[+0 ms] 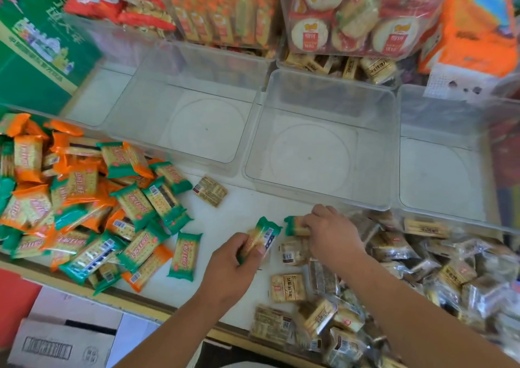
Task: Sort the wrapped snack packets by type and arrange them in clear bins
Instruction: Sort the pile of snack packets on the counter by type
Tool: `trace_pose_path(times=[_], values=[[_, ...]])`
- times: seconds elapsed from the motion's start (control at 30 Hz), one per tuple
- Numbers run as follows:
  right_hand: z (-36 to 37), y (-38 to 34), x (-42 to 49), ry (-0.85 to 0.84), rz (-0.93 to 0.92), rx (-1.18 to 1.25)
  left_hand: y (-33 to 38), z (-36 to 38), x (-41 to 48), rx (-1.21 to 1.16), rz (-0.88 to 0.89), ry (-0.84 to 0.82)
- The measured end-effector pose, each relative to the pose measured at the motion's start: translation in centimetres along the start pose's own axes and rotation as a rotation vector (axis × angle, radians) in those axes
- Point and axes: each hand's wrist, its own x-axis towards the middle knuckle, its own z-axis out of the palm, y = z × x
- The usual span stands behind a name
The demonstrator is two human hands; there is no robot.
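The left hand holds a green packet - fingers and thumb curled round its lower end, the top end poking up and tilted to the right. It is over the white table, in the gap between the two piles.

Just beside it, the right hand grips a second green packet. The fingers are bent over one end, and the other end sticks out to the left. This packet is low down, right at the edge of the brown pile, which is lots of see-through packets w/ brown snacks inside. That pile fills the table on the right, in front of the bins.

On the left is the big mixed pile - orange and green cracker packets all jumbled up, some on top of others. One lone brown packet lies flat near that pile, apart from the rest.

Behind the hands, 3 clear bins stand side by side: the left bin, the middle bin and the right bin. Their walls touch or nearly touch. The right hand is near the front wall of the middle bin.

Farther back are more bins w/ round crackers and orange packets. A green box stands at the far left, and a cardboard box sits below the table edge.
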Motion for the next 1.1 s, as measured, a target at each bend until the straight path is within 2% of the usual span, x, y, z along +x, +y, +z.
trace_pose_path(times=[0.1,0.37,0.53,0.63,0.8,0.87,1.0,1.1], values=[[1.2,1.3,-1.2,0.055,0.030,0.048,0.4,0.0,0.2,-0.035,-0.027,0.011],[0.7,0.6,1.2,-0.105,0.153,0.167,0.8,1.4,-0.3,-0.055,-0.082,-0.003],[1.1,-0.2,2.6,-0.086,0.234,0.337,0.7,0.8,-0.8,-0.132,-0.158,0.021],[1.2,-1.1,2.8,-0.035,0.188,0.393,0.7,0.3,-0.9,-0.168,-0.226,0.032],[-0.3,-3.3,0.2,0.152,0.126,0.631,2.9,0.2,-0.6,-0.502,-0.284,0.081],[-0.7,-3.4,-1.9,0.155,0.150,0.712,3.7,0.5,-0.7,-0.629,-0.314,0.059],[-1.2,-2.5,-5.9,0.172,0.240,0.905,5.3,3.2,-1.2,-0.813,-0.434,-0.111],[-1.5,-1.1,-8.6,0.090,0.249,1.096,6.5,5.3,-1.4,-0.957,-0.452,-0.111]])
